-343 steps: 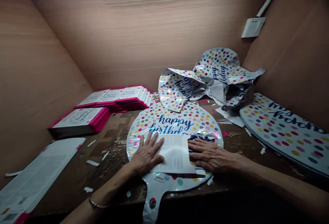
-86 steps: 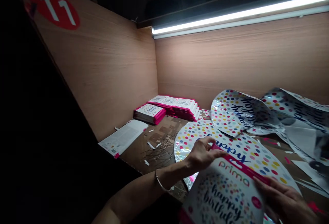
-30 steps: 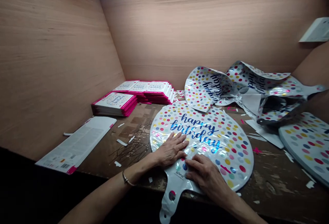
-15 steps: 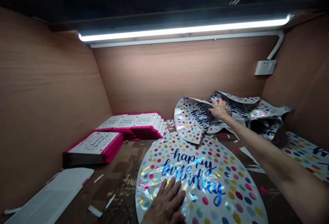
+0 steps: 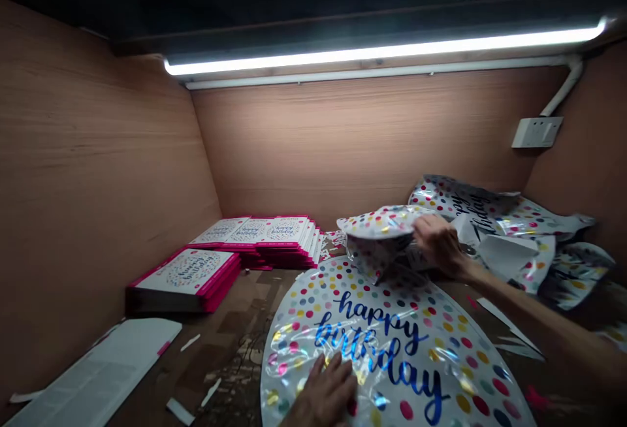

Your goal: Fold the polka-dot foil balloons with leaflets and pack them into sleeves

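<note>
A round, flat foil balloon (image 5: pixel 372 375) with coloured dots and blue "happy birthday" lettering lies on the work surface in front of me. My left hand (image 5: pixel 327 391) rests on its lower left part, palm down with fingers stretched out. Farther back, my right hand (image 5: pixel 438 241) pinches the edge of another dotted foil balloon (image 5: pixel 375 228), which is bent over and stands partly above the flat one's far edge. To the right of that hand lie several crumpled foil balloons (image 5: pixel 477 208) of the same print in a heap.
Stacks of pink-edged printed packs (image 5: pixel 274 234) stand at the back left, with a thicker stack (image 5: pixel 186 277) nearer me. A white paper sheet (image 5: pixel 102 368) lies at the left. Paper scraps dot the brown surface (image 5: pixel 230 342). Wooden walls enclose it under a light tube (image 5: pixel 382 51).
My right hand has drawn the far balloon's edge down and toward me, so it folds over. The view has turned slightly left. My left hand stays on the flat balloon.
</note>
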The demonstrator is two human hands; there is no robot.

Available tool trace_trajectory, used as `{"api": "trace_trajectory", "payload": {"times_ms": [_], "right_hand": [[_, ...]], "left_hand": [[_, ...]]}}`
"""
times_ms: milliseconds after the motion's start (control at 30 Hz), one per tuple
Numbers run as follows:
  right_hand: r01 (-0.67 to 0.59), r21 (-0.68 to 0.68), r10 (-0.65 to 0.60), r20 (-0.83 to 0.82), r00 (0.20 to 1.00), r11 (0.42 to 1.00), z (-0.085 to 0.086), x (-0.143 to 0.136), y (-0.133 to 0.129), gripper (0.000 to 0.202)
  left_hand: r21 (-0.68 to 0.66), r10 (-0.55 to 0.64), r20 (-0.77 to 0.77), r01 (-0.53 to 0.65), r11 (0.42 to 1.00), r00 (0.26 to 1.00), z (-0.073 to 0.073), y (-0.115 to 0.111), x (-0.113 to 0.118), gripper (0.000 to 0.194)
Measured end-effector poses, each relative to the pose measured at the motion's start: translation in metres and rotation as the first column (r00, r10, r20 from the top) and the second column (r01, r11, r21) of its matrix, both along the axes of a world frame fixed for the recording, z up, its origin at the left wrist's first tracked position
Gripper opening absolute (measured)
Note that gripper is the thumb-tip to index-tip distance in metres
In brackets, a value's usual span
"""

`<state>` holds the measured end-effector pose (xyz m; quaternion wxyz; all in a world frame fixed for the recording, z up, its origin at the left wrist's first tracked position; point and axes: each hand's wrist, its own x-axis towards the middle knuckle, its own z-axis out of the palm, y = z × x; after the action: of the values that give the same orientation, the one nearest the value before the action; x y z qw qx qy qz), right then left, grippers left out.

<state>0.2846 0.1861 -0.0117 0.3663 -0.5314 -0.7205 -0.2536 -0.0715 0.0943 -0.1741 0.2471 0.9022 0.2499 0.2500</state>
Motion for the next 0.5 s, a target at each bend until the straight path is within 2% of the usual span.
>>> {"api": "trace_trajectory", "payload": {"times_ms": [33,67,100,133,167,200,233,267,333,400,500], "right_hand": [[-0.053,0.014,0.052,0.027,0.998,0.999,-0.009,-0.006,-0.030,0.021],[-0.115,0.027,0.114,0.050,0.992,0.993,-0.019,-0.012,-0.062,0.019],[-0.183,0.032,0.180,0.069,0.981,0.983,-0.029,-0.016,-0.094,0.018],[-0.263,0.033,0.260,0.075,0.963,0.964,-0.038,-0.020,-0.125,0.018],[-0.363,0.037,0.360,0.068,0.931,0.931,-0.047,-0.024,-0.153,0.020],[-0.433,0.040,0.430,0.067,0.900,0.901,-0.055,-0.026,-0.179,0.022],[-0.489,0.046,0.486,0.063,0.872,0.871,-0.062,-0.028,-0.201,0.023],[-0.525,0.052,0.522,0.060,0.851,0.850,-0.068,-0.030,-0.220,0.024],[-0.533,0.035,0.531,0.038,0.846,0.846,-0.077,-0.032,-0.248,0.023],[-0.504,-0.022,0.504,0.009,0.864,0.863,-0.082,-0.033,-0.268,0.022],[-0.462,-0.085,0.467,0.052,0.883,0.883,-0.084,-0.037,-0.288,0.022]], "left_hand": [[-0.202,0.065,0.103,-0.043,0.978,0.992,0.010,-0.003,0.001,0.051],[-0.412,0.158,0.209,-0.060,0.909,0.965,0.023,-0.006,0.003,0.053],[-0.608,0.276,0.296,-0.042,0.793,0.915,0.037,-0.010,0.007,0.056],[-0.761,0.395,0.359,0.020,0.648,0.846,0.051,-0.013,0.010,0.062],[-0.853,0.500,0.398,0.110,0.510,0.769,0.066,-0.016,0.015,0.069],[-0.896,0.581,0.415,0.201,0.397,0.700,0.081,-0.017,0.020,0.073],[-0.907,0.648,0.420,0.275,0.319,0.635,0.094,-0.018,0.025,0.074],[-0.905,0.698,0.420,0.324,0.276,0.580,0.104,-0.019,0.030,0.072],[-0.905,0.777,0.403,0.334,0.262,0.483,0.119,-0.018,0.039,0.058],[-0.942,0.859,0.328,0.200,0.269,0.392,0.124,-0.018,0.045,0.037],[-0.975,0.936,0.192,-0.050,0.216,0.295,0.121,-0.024,0.042,0.014]]}}
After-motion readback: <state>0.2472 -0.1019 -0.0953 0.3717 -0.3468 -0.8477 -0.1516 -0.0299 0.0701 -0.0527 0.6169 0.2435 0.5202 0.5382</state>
